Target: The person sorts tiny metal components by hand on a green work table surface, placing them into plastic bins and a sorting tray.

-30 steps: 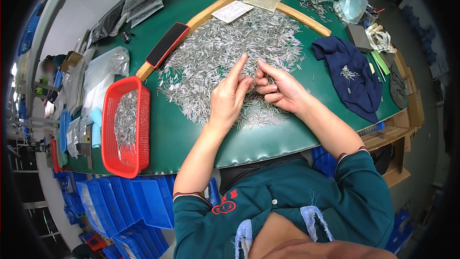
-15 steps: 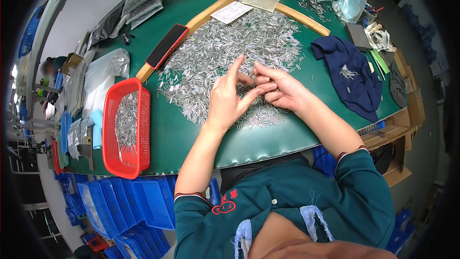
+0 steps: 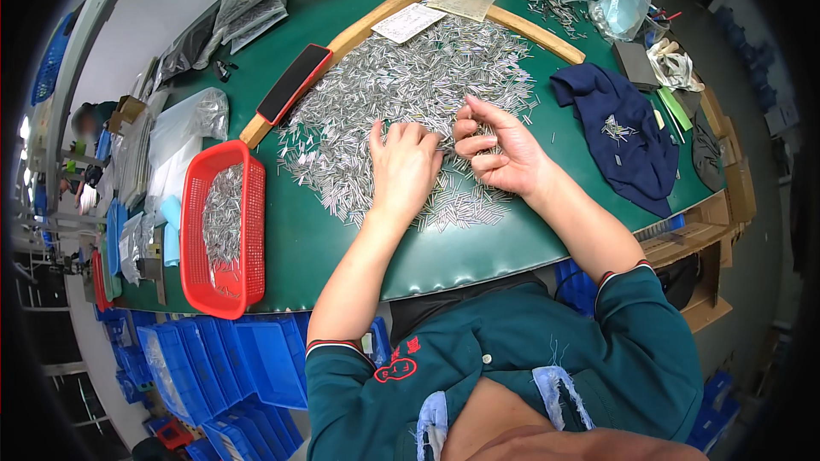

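The left hand [image 3: 403,169] has turned over the pile of metal pins [image 3: 401,85] at upper centre, thumb drawn back from the right hand [image 3: 510,160]; left fingers loosely bent, right ones curled narrow, contents I cannot tell; handling seems mid-course

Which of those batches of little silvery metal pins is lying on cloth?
The small cluster of silvery metal pins on the crumpled navy-blue cloth at the right; the others lie on the green tabletop or inside the red plastic basket.
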Available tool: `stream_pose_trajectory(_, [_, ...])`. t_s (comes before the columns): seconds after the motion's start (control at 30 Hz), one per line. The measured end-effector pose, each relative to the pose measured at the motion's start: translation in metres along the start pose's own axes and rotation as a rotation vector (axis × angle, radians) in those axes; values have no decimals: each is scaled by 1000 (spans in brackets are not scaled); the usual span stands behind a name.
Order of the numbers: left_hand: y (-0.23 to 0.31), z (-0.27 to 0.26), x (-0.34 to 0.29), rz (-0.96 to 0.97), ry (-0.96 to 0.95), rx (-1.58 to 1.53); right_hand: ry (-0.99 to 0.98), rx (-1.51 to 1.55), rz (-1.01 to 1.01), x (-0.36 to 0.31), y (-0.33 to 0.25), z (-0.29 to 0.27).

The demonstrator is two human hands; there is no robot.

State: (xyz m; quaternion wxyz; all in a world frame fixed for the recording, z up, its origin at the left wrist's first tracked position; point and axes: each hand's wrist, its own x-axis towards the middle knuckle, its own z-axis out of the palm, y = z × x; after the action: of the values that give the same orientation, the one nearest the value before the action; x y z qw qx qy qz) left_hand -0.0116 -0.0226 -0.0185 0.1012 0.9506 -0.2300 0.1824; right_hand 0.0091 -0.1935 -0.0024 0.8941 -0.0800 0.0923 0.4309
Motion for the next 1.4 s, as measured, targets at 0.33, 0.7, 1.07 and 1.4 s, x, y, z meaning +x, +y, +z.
stream_pose_trajectory(0.33, [-20, -7, -3, -197, 131, -405, 188, -433, -181, -2, 9, 10])
stream_pose_trajectory(0.7, [-12, -11, -3, -37, 185, -463, 342, -1028, -313, 4, 23, 8])
stream_pose_trajectory(1.07, [-6, -13, -3, 1, 194, -450, 323, -1193, -453, 8, 22, 0])
stream_pose_trajectory(1.4, [-5, -19, -3, -233, 242, -630, 258, -918, -327, -1, 19, 10])
